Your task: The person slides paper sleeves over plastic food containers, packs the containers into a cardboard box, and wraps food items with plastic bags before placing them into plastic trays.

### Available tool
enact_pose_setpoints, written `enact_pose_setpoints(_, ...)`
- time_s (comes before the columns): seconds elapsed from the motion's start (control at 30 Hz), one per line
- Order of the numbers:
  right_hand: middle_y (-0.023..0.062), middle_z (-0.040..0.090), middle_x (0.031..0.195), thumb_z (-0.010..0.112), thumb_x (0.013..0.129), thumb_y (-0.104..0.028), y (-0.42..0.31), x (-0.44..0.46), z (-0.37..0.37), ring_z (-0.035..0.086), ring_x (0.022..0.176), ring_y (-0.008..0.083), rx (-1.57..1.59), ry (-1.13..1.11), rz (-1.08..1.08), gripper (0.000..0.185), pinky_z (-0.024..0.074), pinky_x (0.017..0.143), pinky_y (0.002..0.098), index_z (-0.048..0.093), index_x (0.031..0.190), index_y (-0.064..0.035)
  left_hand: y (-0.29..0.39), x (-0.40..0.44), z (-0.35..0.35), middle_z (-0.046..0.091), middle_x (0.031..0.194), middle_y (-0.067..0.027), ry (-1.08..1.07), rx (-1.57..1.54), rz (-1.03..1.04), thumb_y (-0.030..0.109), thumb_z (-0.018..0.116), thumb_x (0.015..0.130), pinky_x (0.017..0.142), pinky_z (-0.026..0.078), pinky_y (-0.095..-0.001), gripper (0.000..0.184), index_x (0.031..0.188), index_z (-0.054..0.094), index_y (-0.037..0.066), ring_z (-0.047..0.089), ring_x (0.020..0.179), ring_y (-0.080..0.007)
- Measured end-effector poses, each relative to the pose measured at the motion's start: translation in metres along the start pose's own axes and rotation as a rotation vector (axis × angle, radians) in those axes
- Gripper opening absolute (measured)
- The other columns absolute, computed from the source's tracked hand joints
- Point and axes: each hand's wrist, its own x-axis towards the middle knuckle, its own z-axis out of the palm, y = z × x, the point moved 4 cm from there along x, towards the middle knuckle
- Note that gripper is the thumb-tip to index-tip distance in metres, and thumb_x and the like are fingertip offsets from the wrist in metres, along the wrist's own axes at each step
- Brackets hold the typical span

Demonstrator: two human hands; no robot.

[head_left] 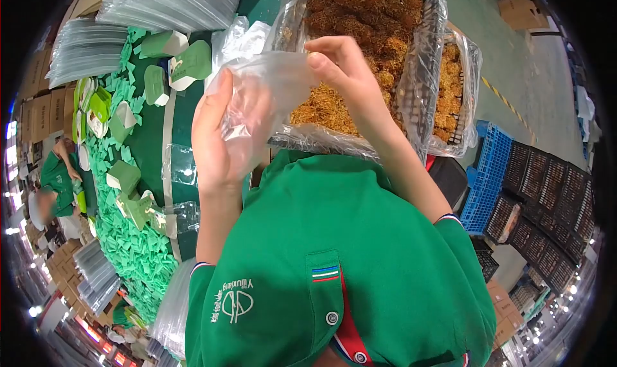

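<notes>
A clear plastic bag (283,78) stretches between my two hands. My left hand (215,132) is closed on the bag, thumb in front, with its fingers showing blurred through the film. My right hand (350,74) pinches the bag's far right edge between thumb and forefinger. Behind and below that hand stands a plastic-lined crate (421,78) of brown and golden, shaggy-looking clumps (328,107). The bag looks to have nothing in it.
To the left, green folded cartons (191,65) and many small green pieces (138,258) cover the table. Stacks of clear plastic trays (167,4) stand at the back. A second lined crate (450,90), a blue pallet (485,174) and black crates (546,200) are at right. Another person (58,180) is far left.
</notes>
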Motion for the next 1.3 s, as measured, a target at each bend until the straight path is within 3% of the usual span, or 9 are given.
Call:
enact_pose_setpoints(0.1,0.0085,0.061,0.094,0.066,0.08,-0.029,0.006,-0.007,0.013,0.056,0.085,0.0128,0.154,-0.268,0.259,0.034,0.044,0.073,0.0258,0.056,0.1,-0.0026,0.0,0.001,-0.012,0.056,0.085,-0.0072,-0.201,-0.023,-0.087,0.03,0.041,0.095,0.068,0.043,-0.0305,0.031,0.098,0.052,0.002,0.053,0.076,-0.0175)
enact_pose_setpoints(0.23,0.0003,0.06,0.072,0.065,0.082,-0.02,0.001,-0.01,0.009,0.054,0.066,0.0068,0.379,-0.133,0.296,0.017,0.0425,0.063,0.0208,0.058,0.087,-0.0052,0.001,0.001,-0.01,0.06,0.1,-0.0129,0.032,0.032,-0.09,0.033,0.039,0.095,0.078,0.046,-0.0346,0.039,0.107,0.054,-0.001,0.058,0.088,-0.0238)
enact_pose_setpoints(0.33,-0.0001,0.058,0.07,0.064,0.082,-0.015,-0.022,-0.007,-0.006,0.052,0.065,0.0053,0.156,-0.102,0.099,0.012,0.0404,0.061,0.0194,0.057,0.083,-0.0061,0.006,0.002,-0.013,0.061,0.103,-0.0153,-0.116,0.069,-0.033,0.034,0.04,0.095,0.081,0.046,-0.0301,0.044,0.108,0.055,-0.006,0.059,0.094,-0.0202)
enact_pose_setpoints(0.47,0.0002,0.056,0.072,0.063,0.083,-0.015,-0.033,-0.01,-0.006,0.05,0.066,0.0062,0.033,-0.122,0.069,0.014,0.038,0.063,0.021,0.056,0.08,-0.003,0.005,-0.003,-0.012,0.063,0.091,-0.0103,-0.11,0.514,0.01,0.02,0.052,0.091,0.076,0.045,-0.0271,0.025,0.099,0.061,-0.003,0.059,0.082,-0.0155)
enact_pose_setpoints(0.87,0.0011,0.058,0.075,0.064,0.081,-0.017,-0.005,-0.009,-0.012,0.053,0.068,0.0083,-0.002,-0.079,0.131,0.017,0.0438,0.065,0.0241,0.059,0.087,-0.0015,0.004,-0.005,-0.006,0.06,0.071,-0.001,0.135,0.519,0.097,0.017,0.06,0.087,0.057,0.04,-0.0175,0.015,0.084,0.061,0.002,0.051,0.061,-0.0037)
enact_pose_setpoints(1.07,0.0042,0.055,0.085,0.068,0.073,-0.011,-0.045,-0.017,-0.02,0.051,0.08,0.016,-0.682,0.167,-0.605,0.024,0.0423,0.072,0.0276,0.055,0.091,-0.0037,0.003,-0.001,-0.014,0.06,0.074,-0.0006,0.031,0.592,0.182,0.016,0.062,0.086,0.061,0.041,-0.0185,0.014,0.091,0.06,0.002,0.053,0.067,-0.0044)
enact_pose_setpoints(1.1,0.0062,0.055,0.085,0.07,0.069,-0.009,-0.051,-0.018,-0.011,0.051,0.081,0.019,-0.617,0.053,-0.635,0.026,0.0421,0.072,0.0283,0.056,0.091,-0.0036,0.001,0.0,-0.009,0.06,0.076,-0.0006,0.018,0.598,0.176,0.015,0.062,0.086,0.062,0.041,-0.0188,0.014,0.091,0.06,0.002,0.053,0.068,-0.0045)
enact_pose_setpoints(1.2,0.0047,0.054,0.081,0.065,0.078,-0.009,-0.025,-0.022,0.024,0.052,0.077,0.0142,-0.259,-0.242,-0.285,0.017,0.0424,0.07,0.0269,0.055,0.089,-0.0025,-0.014,-0.001,0.008,0.06,0.081,-0.0018,-0.002,0.483,0.077,0.014,0.061,0.087,0.063,0.04,-0.0187,0.012,0.085,0.057,0.003,0.051,0.073,-0.0027)
enact_pose_setpoints(1.3,0.0009,0.054,0.077,0.061,0.082,-0.008,-0.009,-0.019,0.013,0.051,0.071,0.0086,-0.009,-0.137,-0.093,0.011,0.0429,0.065,0.0235,0.052,0.087,-0.0027,-0.011,0.003,-0.002,0.053,0.071,0.0002,-0.022,0.441,0.081,0.013,0.053,0.09,0.062,0.04,-0.0218,0.012,0.082,0.055,0.003,0.047,0.065,-0.005)
